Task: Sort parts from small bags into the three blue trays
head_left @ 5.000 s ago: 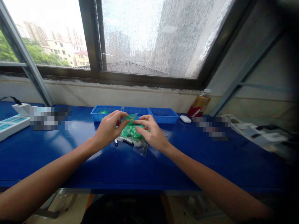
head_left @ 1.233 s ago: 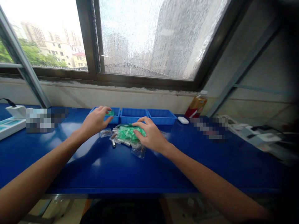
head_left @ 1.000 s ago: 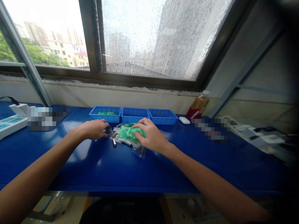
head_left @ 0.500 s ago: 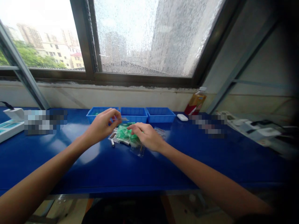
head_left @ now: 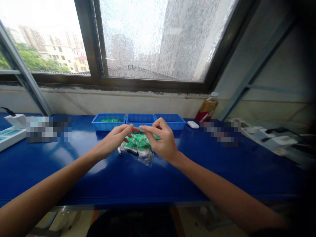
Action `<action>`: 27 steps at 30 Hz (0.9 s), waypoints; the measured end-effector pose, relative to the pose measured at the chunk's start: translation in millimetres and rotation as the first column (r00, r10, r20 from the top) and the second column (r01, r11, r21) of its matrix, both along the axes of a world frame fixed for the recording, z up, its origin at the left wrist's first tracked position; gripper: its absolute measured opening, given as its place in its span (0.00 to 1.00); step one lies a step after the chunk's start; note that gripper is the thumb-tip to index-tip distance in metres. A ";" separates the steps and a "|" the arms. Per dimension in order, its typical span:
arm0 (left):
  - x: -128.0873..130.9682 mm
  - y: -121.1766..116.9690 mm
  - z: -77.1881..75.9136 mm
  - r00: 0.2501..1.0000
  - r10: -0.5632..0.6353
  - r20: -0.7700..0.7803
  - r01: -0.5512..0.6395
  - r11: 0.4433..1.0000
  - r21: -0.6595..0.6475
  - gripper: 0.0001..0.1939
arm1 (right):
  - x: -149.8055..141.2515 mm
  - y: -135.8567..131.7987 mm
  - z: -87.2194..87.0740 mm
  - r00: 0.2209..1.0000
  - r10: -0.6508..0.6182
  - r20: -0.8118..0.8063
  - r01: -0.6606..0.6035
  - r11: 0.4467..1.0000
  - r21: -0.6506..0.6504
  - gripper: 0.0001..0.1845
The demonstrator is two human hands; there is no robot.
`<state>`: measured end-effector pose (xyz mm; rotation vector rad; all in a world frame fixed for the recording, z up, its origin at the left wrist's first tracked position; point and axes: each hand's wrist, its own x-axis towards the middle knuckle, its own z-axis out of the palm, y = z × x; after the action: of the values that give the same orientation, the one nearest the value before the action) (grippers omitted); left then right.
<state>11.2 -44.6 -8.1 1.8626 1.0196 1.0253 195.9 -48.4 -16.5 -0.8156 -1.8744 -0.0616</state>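
Observation:
A pile of small green pieces and clear plastic bags (head_left: 138, 146) lies on the blue table (head_left: 74, 164), with short metal cylinders (head_left: 119, 151) at its left edge. My left hand (head_left: 112, 143) and my right hand (head_left: 163, 140) are raised just above the pile, fingertips almost meeting. Each hand pinches its thumb against its fingers. They seem to pinch one small item between them; it is too small to name. Behind the pile stand three blue trays in a row; the left tray (head_left: 108, 125) holds green pieces.
A yellow bottle (head_left: 206, 110) and a small white object (head_left: 192, 124) sit right of the trays. A white device (head_left: 11, 133) lies at the far left, more devices and cables (head_left: 271, 140) at the far right. The window sill wall runs behind the table.
My left hand reached to the left tray, then to the table left of the pile, and came back. My right hand lifted off the pile. Both now meet above it.

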 end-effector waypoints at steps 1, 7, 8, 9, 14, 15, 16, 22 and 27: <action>0.9 -0.2 0.2 0.996 -0.039 0.086 0.049 0.992 -0.119 0.22 | 0.0 -1.3 -0.9 0.997 0.012 0.071 -0.014 0.999 0.035 0.12; 0.3 2.5 1.4 0.971 0.009 0.238 0.008 0.997 -0.072 0.11 | -5.6 -7.6 -5.1 0.969 0.142 0.202 -0.149 0.989 0.017 0.15; -2.2 3.0 3.4 0.973 0.054 0.225 -0.061 0.998 0.026 0.10 | -6.2 -7.9 -4.1 0.972 0.153 0.176 -0.155 0.988 0.000 0.15; -5.2 2.9 6.0 0.971 0.109 0.214 -0.140 0.980 0.138 0.09 | -6.5 -8.1 -2.4 0.976 0.162 0.144 -0.160 0.987 -0.026 0.13; -16.7 -5.1 18.9 0.946 0.303 0.114 -0.298 0.676 0.674 0.04 | -7.0 -7.4 8.4 0.955 0.243 -0.169 -0.295 0.833 -0.468 0.17; -16.4 -7.1 19.3 0.955 0.292 0.049 -0.232 0.637 0.735 0.03 | -7.5 -6.6 9.1 0.928 0.265 -0.260 -0.369 0.745 -0.555 0.21; -15.2 -8.6 18.5 0.963 0.265 -0.036 -0.141 0.615 0.776 0.03 | -8.0 -5.6 9.2 0.895 0.280 -0.349 -0.443 0.661 -0.606 0.24; -5.9 -1.8 0.3 0.912 0.231 -0.339 0.147 0.588 0.795 0.07 | -0.5 2.5 11.0 0.916 0.152 -0.370 -0.345 0.769 -0.538 0.13; -13.0 14.7 -11.4 0.809 0.342 -0.477 0.062 0.758 0.649 0.13 | 41.9 27.7 23.6 0.966 -0.255 -0.033 0.256 0.966 0.037 0.13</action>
<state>-1.9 -29.9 -19.5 2.8293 1.2756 0.9945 237.8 -20.7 7.1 -1.0212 -1.7265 -0.2476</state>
